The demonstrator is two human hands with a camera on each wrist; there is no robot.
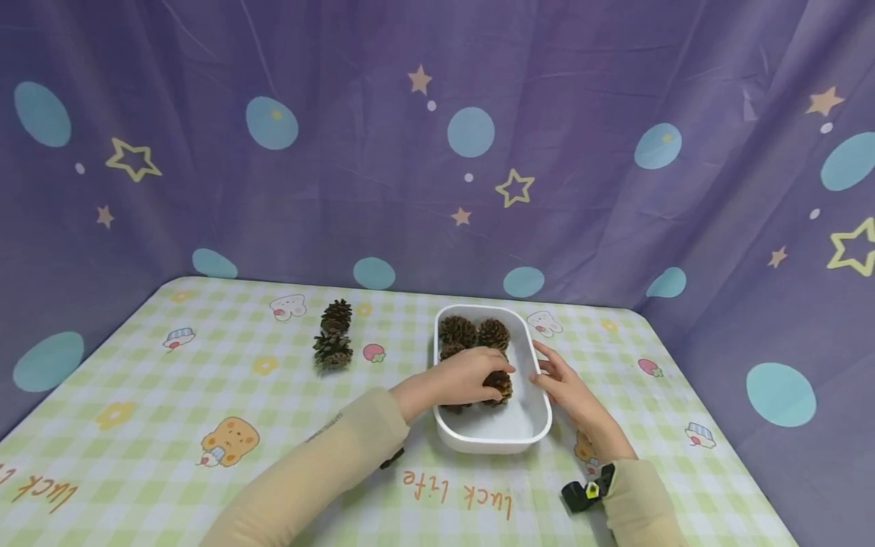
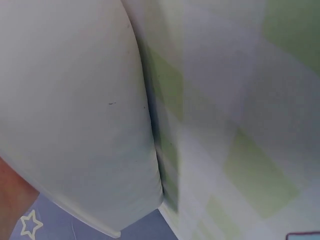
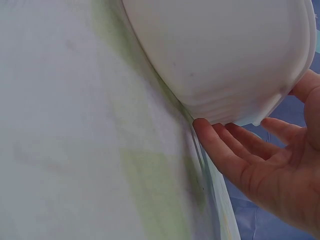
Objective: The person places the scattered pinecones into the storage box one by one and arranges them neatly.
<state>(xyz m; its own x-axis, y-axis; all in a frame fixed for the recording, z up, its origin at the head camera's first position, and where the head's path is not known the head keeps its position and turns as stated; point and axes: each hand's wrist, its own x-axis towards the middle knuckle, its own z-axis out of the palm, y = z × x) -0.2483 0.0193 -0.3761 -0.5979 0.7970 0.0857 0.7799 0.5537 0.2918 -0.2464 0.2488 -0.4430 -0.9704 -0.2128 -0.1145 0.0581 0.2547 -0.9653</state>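
A white rectangular box [image 1: 492, 440] stands on the table with several brown pine cones in it, among them a pine cone [image 1: 457, 331] at the far left corner and another [image 1: 494, 333] beside it. My left hand [image 1: 465, 376] reaches over the left rim and holds a pine cone [image 1: 500, 389] low in the box between thumb and fingers. At the box's right side is my right hand [image 1: 563, 386], thumb at the rim. In the right wrist view its fairly straight fingers [image 3: 227, 150] touch the outer wall. The left wrist view shows mostly the box's side [image 2: 85, 110].
Two more pine cones, one [image 1: 337, 316] behind the other [image 1: 333, 351], lie on the checked tablecloth [image 1: 273, 403] left of the box. A purple curtain [image 1: 383, 190] with stars and blue dots hangs behind and at the sides. A dark wrist camera [image 1: 583, 495] sits at the right sleeve.
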